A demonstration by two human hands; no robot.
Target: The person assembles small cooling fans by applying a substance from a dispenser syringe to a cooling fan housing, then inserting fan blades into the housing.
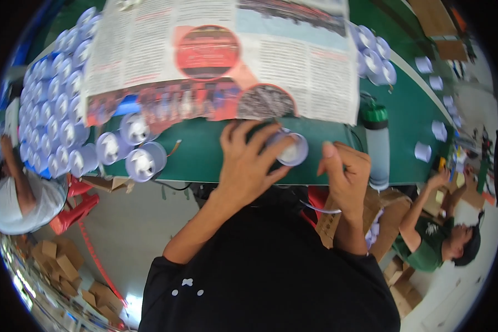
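Observation:
My left hand (pixel 250 157) reaches over the near edge of the green table, its fingers curved round a small pale lilac cup (pixel 300 155). Something whitish sits inside this cup, too blurred to name. To the right of it, my right hand (pixel 346 169) is raised with curled fingers and the thumb up, apart from the cup. Whatever the right fingers may hold does not show. Below that hand a thin pale cord or band (pixel 321 209) curves by the wrist. Left of my left hand stand similar cups (pixel 145 162) with crumpled white stuff in them.
A newspaper sheet (pixel 216 61) spreads across the table (pixel 196 155). Many more cups (pixel 55 110) crowd the far left; others (pixel 373 55) stand right. A green-topped clear bottle (pixel 377 144) is near my right hand. An open carton (pixel 393 221) sits below. People work at both sides.

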